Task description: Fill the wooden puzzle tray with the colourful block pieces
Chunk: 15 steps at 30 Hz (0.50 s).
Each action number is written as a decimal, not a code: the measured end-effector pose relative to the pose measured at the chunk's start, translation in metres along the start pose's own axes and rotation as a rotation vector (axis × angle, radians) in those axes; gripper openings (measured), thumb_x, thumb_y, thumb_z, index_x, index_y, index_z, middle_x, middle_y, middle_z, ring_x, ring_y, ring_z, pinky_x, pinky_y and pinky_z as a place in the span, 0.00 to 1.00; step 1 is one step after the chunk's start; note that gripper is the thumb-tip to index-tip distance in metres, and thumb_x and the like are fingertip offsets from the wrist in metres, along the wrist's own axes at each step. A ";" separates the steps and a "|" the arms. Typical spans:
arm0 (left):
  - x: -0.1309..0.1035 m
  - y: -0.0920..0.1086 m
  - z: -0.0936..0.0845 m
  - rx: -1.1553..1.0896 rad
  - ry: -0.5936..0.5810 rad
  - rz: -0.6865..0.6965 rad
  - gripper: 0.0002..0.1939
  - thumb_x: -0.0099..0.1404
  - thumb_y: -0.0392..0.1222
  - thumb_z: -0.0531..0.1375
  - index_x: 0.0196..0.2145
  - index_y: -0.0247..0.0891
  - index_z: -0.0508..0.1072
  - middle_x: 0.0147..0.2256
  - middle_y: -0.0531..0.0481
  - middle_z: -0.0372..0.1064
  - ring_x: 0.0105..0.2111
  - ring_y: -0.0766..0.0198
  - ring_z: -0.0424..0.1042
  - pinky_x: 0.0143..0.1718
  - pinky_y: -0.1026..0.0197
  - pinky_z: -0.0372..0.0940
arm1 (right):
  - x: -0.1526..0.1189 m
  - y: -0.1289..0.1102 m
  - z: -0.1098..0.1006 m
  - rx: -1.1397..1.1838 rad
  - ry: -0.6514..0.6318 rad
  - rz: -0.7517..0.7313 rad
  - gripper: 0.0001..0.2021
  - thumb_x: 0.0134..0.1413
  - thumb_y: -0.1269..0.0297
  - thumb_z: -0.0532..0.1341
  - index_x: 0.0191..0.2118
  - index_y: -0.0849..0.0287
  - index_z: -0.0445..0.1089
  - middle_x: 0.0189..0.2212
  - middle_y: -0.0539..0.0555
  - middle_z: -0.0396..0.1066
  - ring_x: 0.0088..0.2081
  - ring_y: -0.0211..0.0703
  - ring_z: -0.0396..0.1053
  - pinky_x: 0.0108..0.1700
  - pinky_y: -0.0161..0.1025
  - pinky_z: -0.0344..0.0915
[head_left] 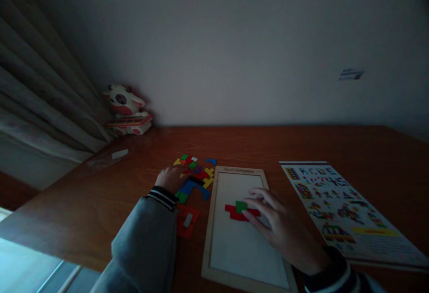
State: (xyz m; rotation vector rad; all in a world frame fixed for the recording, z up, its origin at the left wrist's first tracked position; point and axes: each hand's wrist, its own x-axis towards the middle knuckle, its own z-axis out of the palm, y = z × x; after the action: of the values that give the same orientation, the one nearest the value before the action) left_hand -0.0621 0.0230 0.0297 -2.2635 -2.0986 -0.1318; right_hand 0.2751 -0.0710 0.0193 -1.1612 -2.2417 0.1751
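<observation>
A wooden-framed board [248, 252] with a pale inside lies in front of me. On it, red pieces [236, 215] and a green piece [241, 206] lie together in its upper middle. My right hand [273, 219] is over the board with fingers apart, its fingertips beside the green piece. My left hand [172, 179] reaches to the left side of a spread of coloured pieces [189, 187]; its fingertips are dim among them, and whether they hold one is unclear.
A printed sheet [348, 208] with coloured pictures lies on the wooden table [301, 143] at the right. A cow figure [129, 109] sits at the back left by a curtain. Near my left sleeve are red pieces [182, 228].
</observation>
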 end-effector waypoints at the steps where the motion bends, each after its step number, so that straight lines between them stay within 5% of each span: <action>1: 0.001 0.001 0.001 0.000 0.010 -0.010 0.18 0.69 0.57 0.56 0.48 0.49 0.78 0.51 0.49 0.74 0.51 0.51 0.73 0.51 0.52 0.68 | 0.000 0.000 0.000 0.004 0.003 0.000 0.11 0.63 0.62 0.58 0.50 0.52 0.72 0.49 0.57 0.69 0.50 0.48 0.71 0.51 0.49 0.73; 15: -0.001 -0.002 0.011 -0.044 0.192 0.129 0.18 0.69 0.47 0.57 0.55 0.48 0.73 0.44 0.49 0.78 0.43 0.57 0.78 0.43 0.60 0.72 | 0.000 0.005 -0.002 0.042 0.036 0.010 0.11 0.65 0.65 0.56 0.50 0.53 0.70 0.49 0.57 0.67 0.50 0.48 0.69 0.51 0.51 0.71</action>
State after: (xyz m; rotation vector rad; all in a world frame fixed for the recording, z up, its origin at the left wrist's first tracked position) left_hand -0.0636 0.0233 0.0189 -2.2988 -1.8680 -0.3766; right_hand 0.2791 -0.0685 0.0189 -1.1449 -2.1910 0.2024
